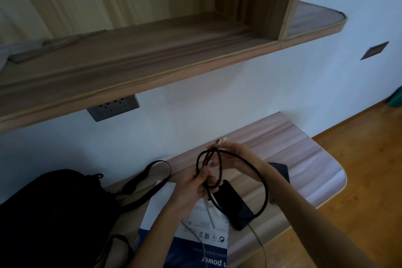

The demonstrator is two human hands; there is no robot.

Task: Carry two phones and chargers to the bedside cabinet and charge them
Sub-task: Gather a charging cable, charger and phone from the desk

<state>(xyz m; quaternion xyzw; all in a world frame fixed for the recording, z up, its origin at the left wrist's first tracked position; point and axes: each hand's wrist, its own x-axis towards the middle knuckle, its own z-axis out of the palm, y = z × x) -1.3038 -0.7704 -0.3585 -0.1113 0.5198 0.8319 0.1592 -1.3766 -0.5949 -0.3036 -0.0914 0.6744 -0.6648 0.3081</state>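
Both hands grip black cable (260, 177) — left hand (191, 187), right hand (235, 156); second phone (280, 171) half-hidden behind wrist.

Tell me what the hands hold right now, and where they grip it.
Both hold the coiled black cable: left hand pinches the bunched loops, right hand grips near the connector ends.

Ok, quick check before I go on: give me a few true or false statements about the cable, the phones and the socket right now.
1. Both hands hold the black cable. True.
2. The cable is plugged into the wall socket. False: nothing is plugged into it.
3. A dark phone lies on the cabinet top under the hands. True.
4. The black bag sits on the upper shelf. False: it sits on the cabinet, at the left.
5. The cable lies straight. False: it is looped.
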